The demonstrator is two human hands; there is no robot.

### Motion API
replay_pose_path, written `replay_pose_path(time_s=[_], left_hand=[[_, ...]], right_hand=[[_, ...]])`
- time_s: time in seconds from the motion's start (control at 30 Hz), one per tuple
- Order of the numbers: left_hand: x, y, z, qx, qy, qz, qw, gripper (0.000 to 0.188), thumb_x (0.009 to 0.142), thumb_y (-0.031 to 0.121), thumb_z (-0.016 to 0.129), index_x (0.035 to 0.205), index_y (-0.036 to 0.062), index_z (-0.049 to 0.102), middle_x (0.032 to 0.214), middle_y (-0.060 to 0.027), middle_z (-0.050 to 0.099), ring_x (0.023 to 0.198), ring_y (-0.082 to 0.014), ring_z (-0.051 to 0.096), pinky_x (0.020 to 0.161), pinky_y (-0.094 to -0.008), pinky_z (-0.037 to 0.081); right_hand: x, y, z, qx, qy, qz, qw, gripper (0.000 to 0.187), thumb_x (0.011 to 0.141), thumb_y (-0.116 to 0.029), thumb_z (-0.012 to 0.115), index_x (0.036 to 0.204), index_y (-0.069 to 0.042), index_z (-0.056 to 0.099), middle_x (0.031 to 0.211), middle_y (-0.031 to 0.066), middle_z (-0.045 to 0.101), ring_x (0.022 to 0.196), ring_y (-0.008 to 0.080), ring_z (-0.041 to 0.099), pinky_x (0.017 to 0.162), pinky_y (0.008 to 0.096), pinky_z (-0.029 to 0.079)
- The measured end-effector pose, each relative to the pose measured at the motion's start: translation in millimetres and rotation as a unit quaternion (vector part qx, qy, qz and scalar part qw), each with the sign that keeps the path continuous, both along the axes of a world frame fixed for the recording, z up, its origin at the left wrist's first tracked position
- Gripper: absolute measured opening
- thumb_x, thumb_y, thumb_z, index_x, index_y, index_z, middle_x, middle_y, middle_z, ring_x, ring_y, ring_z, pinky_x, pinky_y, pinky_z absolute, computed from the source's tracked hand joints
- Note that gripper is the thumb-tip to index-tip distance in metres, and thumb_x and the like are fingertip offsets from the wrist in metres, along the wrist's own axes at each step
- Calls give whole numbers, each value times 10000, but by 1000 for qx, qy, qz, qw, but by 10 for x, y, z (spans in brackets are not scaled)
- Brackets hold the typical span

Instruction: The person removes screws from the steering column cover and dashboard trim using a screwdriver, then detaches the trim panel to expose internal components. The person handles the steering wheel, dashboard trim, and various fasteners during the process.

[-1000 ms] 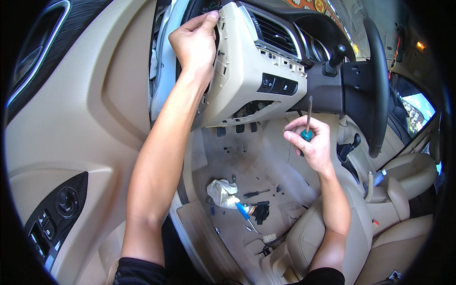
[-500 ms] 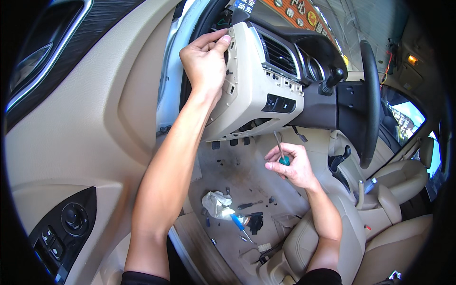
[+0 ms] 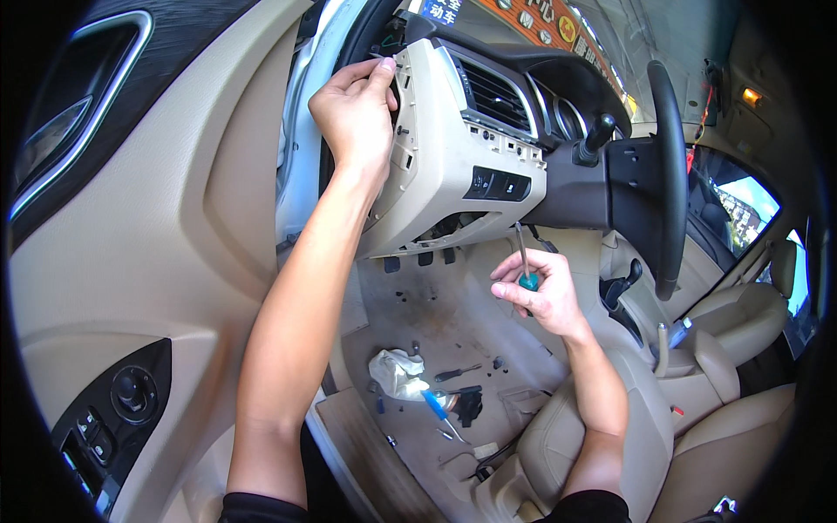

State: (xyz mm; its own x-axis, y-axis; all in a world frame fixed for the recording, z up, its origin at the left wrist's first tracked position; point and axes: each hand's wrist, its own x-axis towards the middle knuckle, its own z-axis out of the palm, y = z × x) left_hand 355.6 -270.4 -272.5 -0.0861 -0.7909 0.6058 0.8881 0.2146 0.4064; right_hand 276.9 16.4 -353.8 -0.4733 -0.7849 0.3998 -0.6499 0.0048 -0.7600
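Note:
My left hand (image 3: pixel 356 122) is closed at the upper door-side edge of the beige lower dashboard panel (image 3: pixel 427 166). Its thumb and fingers come together beside the panel's rim; what they pinch, if anything, cannot be made out. Lower and to the right, my right hand (image 3: pixel 551 292) grips a screwdriver (image 3: pixel 528 280) by its teal handle. The metal shaft points up, nearly upright, and its tip appears at the panel's lower right edge; whether it touches is unclear. Clips and slots show along the panel's side and top, and a dark switch block (image 3: pixel 499 184) sits in its face.
The steering wheel (image 3: pixel 667 183) and column stalk stand to the right. On the floor lie a blue-handled tool (image 3: pixel 433 404), a dark screwdriver (image 3: pixel 458 372), a whitish crumpled bag (image 3: pixel 397 373) and small dark parts. The open door (image 3: pixel 131 261) fills the left; the seat (image 3: pixel 619 418) is lower right.
The view has shifted a little, moving the dashboard leftward. The screwdriver has risen and turned more upright, its tip nearer the panel's lower edge. My left fingertips sit slightly farther out from the panel's rim.

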Motion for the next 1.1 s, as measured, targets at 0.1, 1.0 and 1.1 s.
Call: replay_pose_path(time_s=[0.1, 1.0, 1.1], left_hand=[[2, 34, -3, 9, -9, 33, 999, 164, 954, 60, 764, 999, -97, 747, 696, -46, 694, 582, -62, 565, 536, -236, 415], [-63, -25, -84, -105, 10, 70, 992, 276, 1001, 140, 737, 1239, 4, 766, 872, -38, 761, 716, -56, 613, 673, -219, 502], [-31, -27, -89, -97, -8, 43, 994, 282, 1030, 157, 700, 1266, 12, 756, 728, 20, 657, 638, -34, 516, 593, -222, 424]], right_hand=[[4, 1, 5, -2, 3, -1, 1000, 250, 865, -153, 858, 1003, 15, 735, 794, 45, 721, 565, 36, 552, 472, 209, 420], [3, -19, -11, 5, 15, -8, 1000, 254, 866, -161, 858, 1001, 17, 737, 751, 17, 699, 555, 31, 539, 471, 207, 410], [15, 0, 15, 3, 18, -14, 1000, 257, 864, -164, 861, 997, 17, 736, 749, 18, 699, 556, 30, 540, 469, 205, 411]])
